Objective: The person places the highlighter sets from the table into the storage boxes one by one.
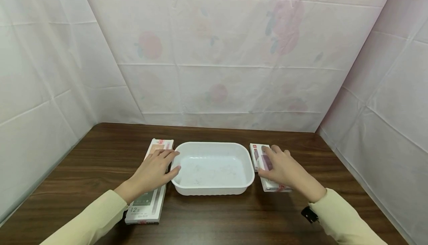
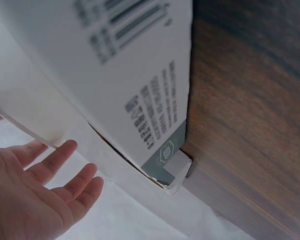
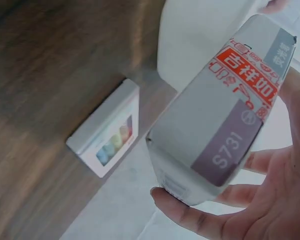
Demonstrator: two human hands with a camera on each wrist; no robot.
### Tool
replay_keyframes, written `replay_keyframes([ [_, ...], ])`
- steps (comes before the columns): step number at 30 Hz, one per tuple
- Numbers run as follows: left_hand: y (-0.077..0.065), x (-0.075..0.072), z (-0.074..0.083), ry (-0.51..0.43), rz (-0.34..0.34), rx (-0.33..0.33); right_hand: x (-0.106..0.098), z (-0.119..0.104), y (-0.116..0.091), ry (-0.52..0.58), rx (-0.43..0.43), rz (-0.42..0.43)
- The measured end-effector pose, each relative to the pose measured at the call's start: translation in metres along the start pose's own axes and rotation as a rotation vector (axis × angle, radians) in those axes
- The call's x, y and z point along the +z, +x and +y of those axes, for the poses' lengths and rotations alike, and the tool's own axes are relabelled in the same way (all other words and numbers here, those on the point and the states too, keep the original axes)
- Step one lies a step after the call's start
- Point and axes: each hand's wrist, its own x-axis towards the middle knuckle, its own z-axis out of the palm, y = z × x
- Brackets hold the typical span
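A white rectangular tray [image 1: 214, 191] sits between the two hands. My left hand [image 1: 152, 168] is at its left rim, fingers loosely spread and the thumb over the edge; whether it presses the rim, I cannot tell. Under the left forearm lies a long white and green box [image 1: 142, 211], whose barcode side [image 2: 125, 75] shows large in the left wrist view. To the tray's right, my right hand [image 1: 279, 165] grips a white and purple box marked S731 [image 3: 205, 120], tilted, thumb and fingers at opposite sides. A smaller white box [image 3: 112, 132] with coloured pictures lies beside it on the table.
The dark wood table [image 1: 214, 222] carries all of these. Pale printed cloth [image 1: 217, 51] hangs behind it and along both sides. A black band [image 1: 309, 214] shows at the right sleeve.
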Motion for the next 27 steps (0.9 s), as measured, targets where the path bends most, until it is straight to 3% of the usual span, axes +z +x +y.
replay_keyframes([
  [20, -0.001, 0.000, 0.000, -0.005, 0.005, 0.004, -0.003, -0.035, 0.035, 0.045, -0.015, -0.096],
  [27, 0.000, 0.001, 0.000, 0.001, 0.013, 0.013, 0.000, -0.050, 0.042, 0.042, -0.054, -0.090],
])
